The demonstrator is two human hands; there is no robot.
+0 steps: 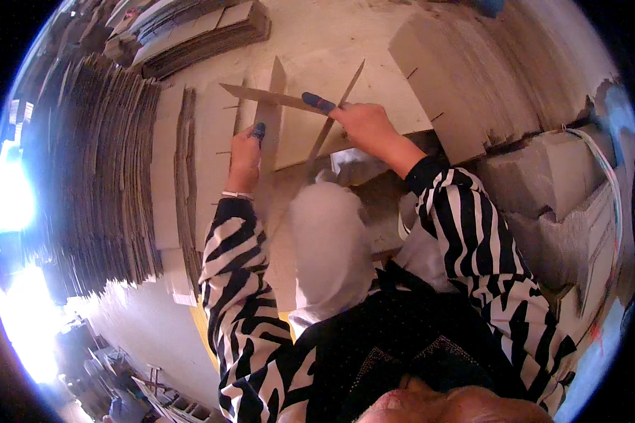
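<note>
Cardboard strips [275, 99] pinched in both hands' fingers, lower ends hidden behind knee [328, 233].

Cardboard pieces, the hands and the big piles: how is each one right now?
left hand: closed on an upright cardboard strip.
right hand: gripping a thin slanted cardboard strip.
third strip: tilted, leaning between the hands.
flat cardboard sheets: lying overlapped, slots cut in their edges.
cardboard stack at left: packed tight, on edge.
</note>
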